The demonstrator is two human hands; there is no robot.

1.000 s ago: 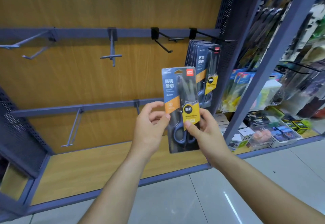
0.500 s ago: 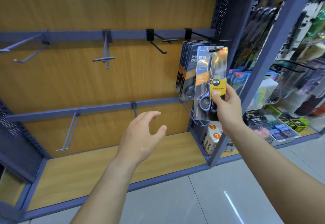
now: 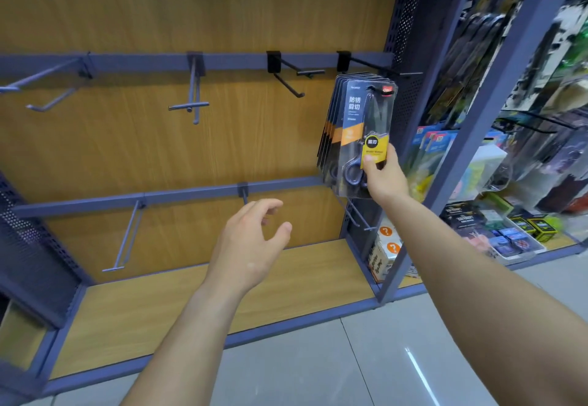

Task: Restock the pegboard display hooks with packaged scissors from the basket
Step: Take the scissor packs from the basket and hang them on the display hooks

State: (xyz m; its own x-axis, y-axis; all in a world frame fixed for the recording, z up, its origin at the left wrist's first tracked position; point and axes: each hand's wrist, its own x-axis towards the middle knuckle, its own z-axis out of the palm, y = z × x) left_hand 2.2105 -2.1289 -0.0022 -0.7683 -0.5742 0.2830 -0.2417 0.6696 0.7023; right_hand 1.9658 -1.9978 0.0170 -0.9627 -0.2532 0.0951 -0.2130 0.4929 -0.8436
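The packaged scissors (image 3: 366, 138) are being pinched near the lower edge by the right hand (image 3: 386, 176), with the thumb pressed on the yellow label and the fingers curled behind the card. The pack is being held just above that hand, flat against the front of the hanging stack (image 3: 331, 131) of matching packs. Its top is being kept level with the black hook (image 3: 369, 66) directly overhead.

A second ago the pack was being gripped by both hands, well out in front of the display. Since then it has been carried up and across by the right hand alone and is now being settled against the stack. Whether the hang hole is fully threaded on the prong cannot be told.

The left hand (image 3: 251, 246) is being held open and apart from the pack, below and to the left of the right hand. Its fingers are loosely curled and nothing is being held.

This pack is judged nearly hung, with only the release remaining. Several empty hooks (image 3: 194, 87) above the left hand are still waiting to be filled. The basket is not being shown.
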